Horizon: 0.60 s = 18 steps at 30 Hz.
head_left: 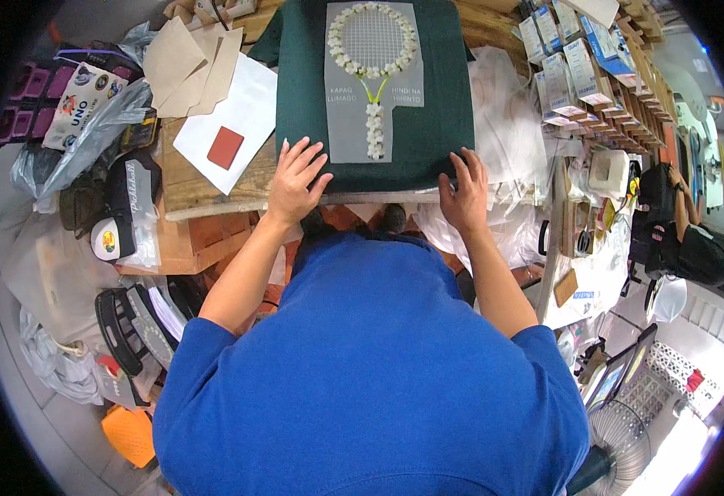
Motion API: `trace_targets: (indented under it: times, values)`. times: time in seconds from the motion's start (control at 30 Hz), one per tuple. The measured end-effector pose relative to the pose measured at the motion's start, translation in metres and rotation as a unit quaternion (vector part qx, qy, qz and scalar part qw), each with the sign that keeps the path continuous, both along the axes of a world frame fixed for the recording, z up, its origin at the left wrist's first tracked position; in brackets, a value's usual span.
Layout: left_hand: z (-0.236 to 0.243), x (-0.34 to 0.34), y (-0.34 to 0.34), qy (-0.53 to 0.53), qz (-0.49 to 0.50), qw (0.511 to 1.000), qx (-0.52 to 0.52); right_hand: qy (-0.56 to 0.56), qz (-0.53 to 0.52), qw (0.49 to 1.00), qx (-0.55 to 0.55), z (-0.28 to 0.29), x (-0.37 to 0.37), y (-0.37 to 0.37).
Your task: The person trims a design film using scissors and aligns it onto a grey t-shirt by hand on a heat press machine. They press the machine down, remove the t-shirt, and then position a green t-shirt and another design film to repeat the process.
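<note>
A dark green shirt (299, 91) is spread flat in front of me over the wooden table. On it lies a greyish transfer film (358, 136) with a racket design made of white flowers, green stems and pale lettering. My left hand (297, 183) rests at the shirt's near left corner, fingers spread. At the near right corner, my right hand (464, 197) touches the cloth edge with its fingers apart. Neither hand has anything else in it. The film lies between the two hands, untouched by either.
Left of the shirt are a white sheet (254, 99) with a red-brown square (226, 147) and brown paper pieces (182, 62). Thin plastic sheeting (502, 116) lies right, below stacked small boxes (577, 70). Caps (130, 207) hang at left. Another person (697, 248) is far right.
</note>
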<state>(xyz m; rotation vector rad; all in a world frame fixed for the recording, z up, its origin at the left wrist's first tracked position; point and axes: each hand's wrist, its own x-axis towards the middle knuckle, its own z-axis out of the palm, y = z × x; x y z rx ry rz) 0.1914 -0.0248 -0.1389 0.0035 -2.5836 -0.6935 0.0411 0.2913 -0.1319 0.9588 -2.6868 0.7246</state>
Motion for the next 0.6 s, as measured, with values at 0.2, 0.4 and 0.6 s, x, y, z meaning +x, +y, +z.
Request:
trace_targets:
  times: [0.2,0.4,0.6]
  values:
    - [-0.013,-0.017,-0.01,0.019,0.006,0.999,-0.034,-0.025,0.003,0.999,0.025,-0.005,-0.005,-0.008]
    - [-0.015,-0.027,-0.014,0.028,0.009,0.999,-0.044,-0.034,0.005,0.999,0.01,-0.008,-0.013,-0.013]
    - [-0.018,-0.026,-0.021,0.021,0.002,0.999,-0.047,-0.026,0.018,1.0,-0.001,-0.012,-0.018,-0.015]
